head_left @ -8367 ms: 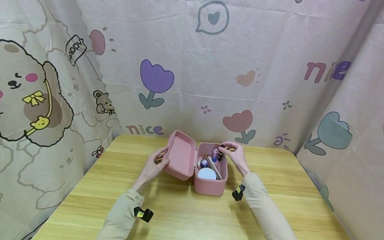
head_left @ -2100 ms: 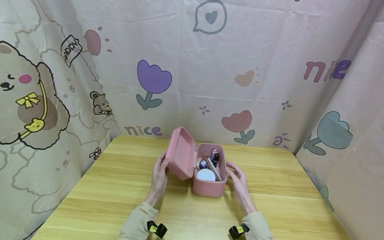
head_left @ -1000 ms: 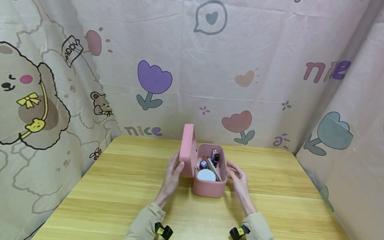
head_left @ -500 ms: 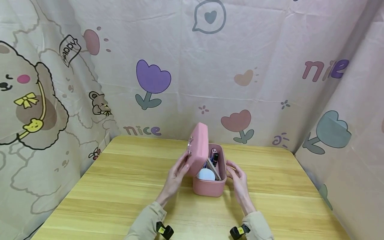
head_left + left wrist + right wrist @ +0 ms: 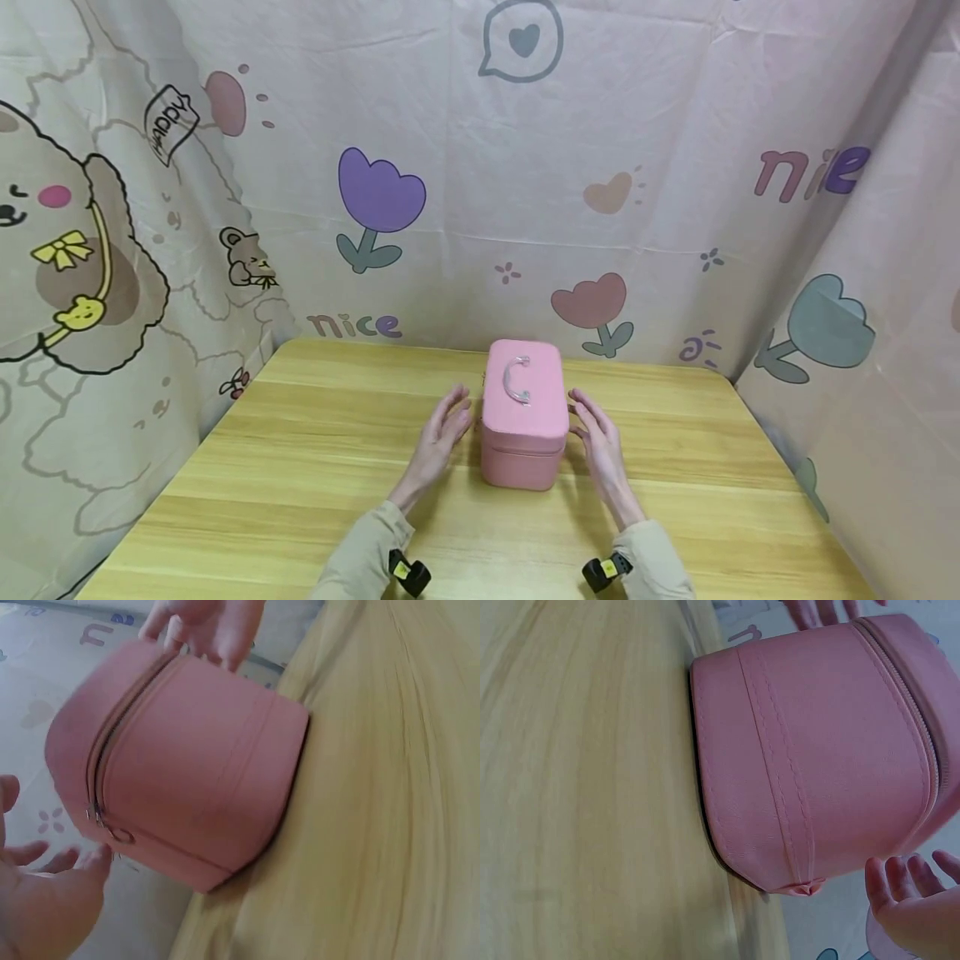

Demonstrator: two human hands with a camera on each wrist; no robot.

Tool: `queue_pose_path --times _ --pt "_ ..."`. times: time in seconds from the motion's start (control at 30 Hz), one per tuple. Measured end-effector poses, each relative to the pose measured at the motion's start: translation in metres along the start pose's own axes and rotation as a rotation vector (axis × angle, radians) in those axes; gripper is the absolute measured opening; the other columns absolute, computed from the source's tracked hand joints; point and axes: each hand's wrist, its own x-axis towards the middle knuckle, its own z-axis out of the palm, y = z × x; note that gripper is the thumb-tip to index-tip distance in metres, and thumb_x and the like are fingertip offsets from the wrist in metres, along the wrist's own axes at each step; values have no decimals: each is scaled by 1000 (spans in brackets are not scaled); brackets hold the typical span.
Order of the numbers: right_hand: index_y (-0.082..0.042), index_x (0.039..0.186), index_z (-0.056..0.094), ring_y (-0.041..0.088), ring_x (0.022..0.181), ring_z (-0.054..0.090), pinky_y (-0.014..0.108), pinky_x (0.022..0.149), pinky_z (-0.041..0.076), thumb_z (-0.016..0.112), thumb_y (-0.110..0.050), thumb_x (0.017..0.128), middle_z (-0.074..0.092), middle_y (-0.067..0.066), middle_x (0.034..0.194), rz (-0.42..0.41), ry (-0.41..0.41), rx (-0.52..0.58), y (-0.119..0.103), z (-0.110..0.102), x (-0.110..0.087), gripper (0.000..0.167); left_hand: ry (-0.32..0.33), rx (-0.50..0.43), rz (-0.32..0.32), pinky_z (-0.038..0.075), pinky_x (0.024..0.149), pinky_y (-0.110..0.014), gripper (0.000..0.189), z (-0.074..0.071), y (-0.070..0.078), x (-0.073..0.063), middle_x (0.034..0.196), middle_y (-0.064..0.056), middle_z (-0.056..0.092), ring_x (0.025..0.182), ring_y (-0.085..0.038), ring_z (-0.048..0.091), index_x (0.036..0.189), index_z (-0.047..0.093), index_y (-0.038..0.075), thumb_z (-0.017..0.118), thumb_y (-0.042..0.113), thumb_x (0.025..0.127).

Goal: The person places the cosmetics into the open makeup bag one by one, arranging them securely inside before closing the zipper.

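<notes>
A pink makeup case (image 5: 522,417) stands on the wooden table with its lid down, a clear curved handle (image 5: 516,381) on top. Its contents are hidden under the lid. My left hand (image 5: 442,437) is beside the case's left side, fingers loosely bent and holding nothing. On the other side my right hand (image 5: 600,442) has its fingertips right at the case's wall. In the left wrist view a zipper pull (image 5: 95,815) hangs at the seam, near the fingers of the left hand (image 5: 49,900). The right wrist view shows the zipper (image 5: 907,697) running round under the lid.
The wooden table (image 5: 315,467) stretches out around the case on both sides and in front. A printed cloth curtain (image 5: 465,167) hangs behind the table and along its left and right sides.
The left hand has swung the lid up and over to the right, down onto the case, and let go of it. Earlier the right hand reached in at a small dark bottle, then moved to the case's side.
</notes>
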Motion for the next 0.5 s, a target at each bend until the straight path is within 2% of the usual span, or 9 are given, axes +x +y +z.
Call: queue_pose_path --times 0.13,0.27,0.37,0.5 --pt "8 151 35 -4 117 55 17 98 51 44 -21 108 42 17 155 2 -29 -21 -2 -1 1 52 -2 96 -19 33 121 -43 51 -3 -5 2 157 -27 37 147 -43 36 151 33 -8 44 13 106" --pt "10 151 33 -8 112 58 15 98 50 45 -16 107 34 27 159 6 -58 -38 0 -1 0 52 -11 166 -28 33 121 -47 47 -4 -9 2 155 -25 43 145 -41 41 149 40 -6 47 12 106" --pt "10 151 33 -8 110 59 14 98 50 46 -13 106 36 29 157 -2 -64 -49 1 0 0 52 -28 178 -13 36 120 -41 47 -4 -9 1 155 -25 42 144 -41 42 148 42 -6 49 12 105" --pt "8 151 34 -10 112 58 12 100 48 47 -14 106 39 30 156 -18 -67 -81 1 1 -1 52 -49 176 12 39 117 -24 47 -3 -9 2 155 -24 43 144 -40 43 147 44 -6 52 12 104"
